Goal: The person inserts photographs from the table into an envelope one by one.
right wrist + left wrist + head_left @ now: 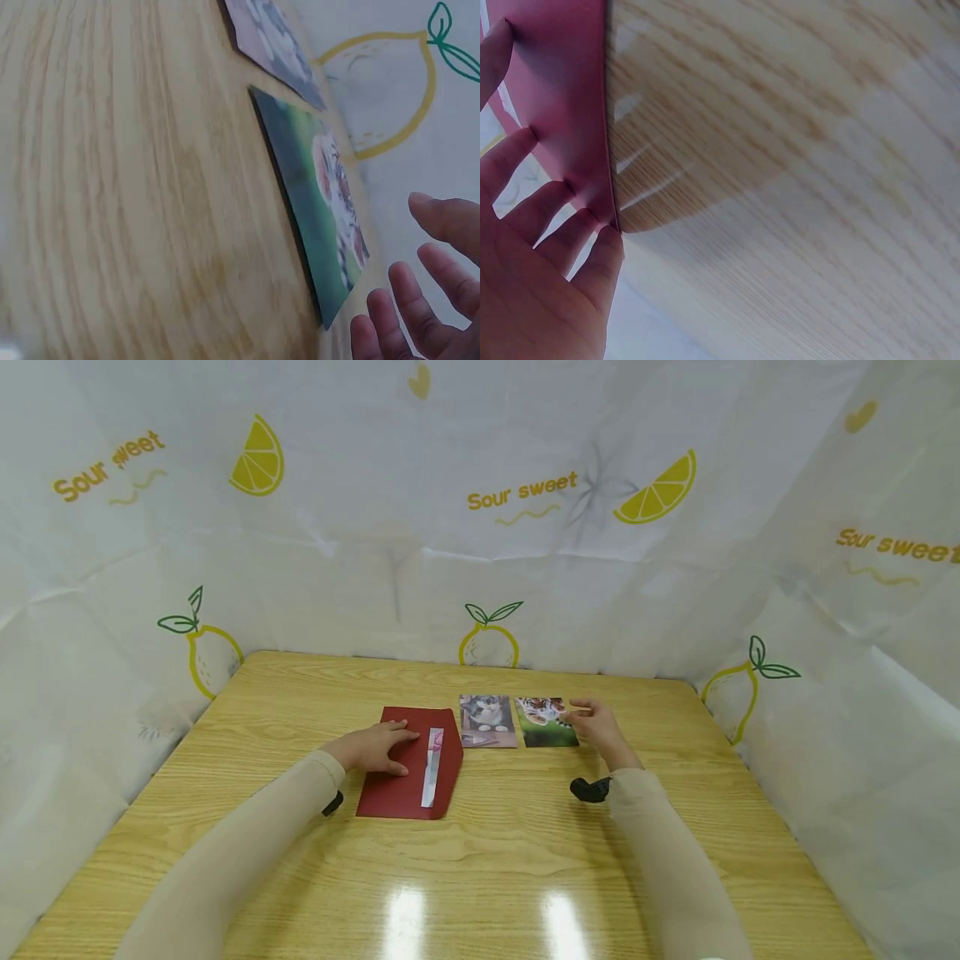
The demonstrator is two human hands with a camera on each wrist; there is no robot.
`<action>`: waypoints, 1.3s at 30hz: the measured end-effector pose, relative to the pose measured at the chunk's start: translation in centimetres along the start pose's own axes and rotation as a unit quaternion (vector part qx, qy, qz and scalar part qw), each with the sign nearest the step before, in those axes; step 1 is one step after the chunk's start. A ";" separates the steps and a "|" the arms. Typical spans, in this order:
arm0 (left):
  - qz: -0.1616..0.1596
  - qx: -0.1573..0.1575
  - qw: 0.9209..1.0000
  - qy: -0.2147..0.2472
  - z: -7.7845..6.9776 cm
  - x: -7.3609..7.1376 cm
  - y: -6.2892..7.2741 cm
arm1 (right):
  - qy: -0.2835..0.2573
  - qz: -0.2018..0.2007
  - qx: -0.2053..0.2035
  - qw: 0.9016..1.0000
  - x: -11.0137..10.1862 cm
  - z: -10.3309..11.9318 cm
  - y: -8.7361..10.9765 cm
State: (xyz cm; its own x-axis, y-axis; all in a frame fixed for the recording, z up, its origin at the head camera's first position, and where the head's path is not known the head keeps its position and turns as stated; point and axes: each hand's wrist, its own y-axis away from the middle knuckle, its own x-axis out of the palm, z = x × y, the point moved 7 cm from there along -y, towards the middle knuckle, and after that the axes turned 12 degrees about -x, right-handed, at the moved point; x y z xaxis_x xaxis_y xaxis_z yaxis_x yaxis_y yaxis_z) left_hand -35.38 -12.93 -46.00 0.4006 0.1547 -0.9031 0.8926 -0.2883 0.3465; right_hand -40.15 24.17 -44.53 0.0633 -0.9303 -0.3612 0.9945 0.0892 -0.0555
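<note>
A red envelope lies on the wooden table, its pointed flap side to the right. In its slot shows a narrow strip of a picture. My left hand rests on the envelope's left part with fingers spread; the left wrist view shows the fingertips touching the red paper. Right of the envelope lie a cat photo and, beside it, a tiger photo with a green background. My right hand is at the tiger photo's right edge, fingers relaxed and holding nothing, as the right wrist view shows.
The wooden table reaches back to a white cloth wall printed with lemons and lettering. More cloth hangs along both sides. A black wrist device sits under the right wrist.
</note>
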 end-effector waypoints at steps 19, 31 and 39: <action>0.003 0.002 1.000 -0.001 -0.4 -0.2 0.2 | 0.173 0.024 0.079 0.981 0.8 -2.2 -1.0; 0.004 0.003 1.000 -0.002 -0.4 -0.2 0.2 | 0.234 0.004 0.120 0.965 1.2 -1.2 -0.7; 0.006 -0.003 1.000 0.001 -0.3 -0.1 0.3 | 0.223 -0.014 0.116 0.968 0.9 -1.3 -0.9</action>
State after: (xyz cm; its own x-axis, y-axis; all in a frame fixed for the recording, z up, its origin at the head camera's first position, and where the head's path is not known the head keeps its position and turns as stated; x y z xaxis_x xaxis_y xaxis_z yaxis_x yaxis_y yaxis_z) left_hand -35.12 -12.76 -45.69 0.4115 0.1532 -0.8984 0.8892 -0.2837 0.3589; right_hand -41.09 23.71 -45.96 0.0446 -0.6806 -0.7313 0.9907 -0.0643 0.1203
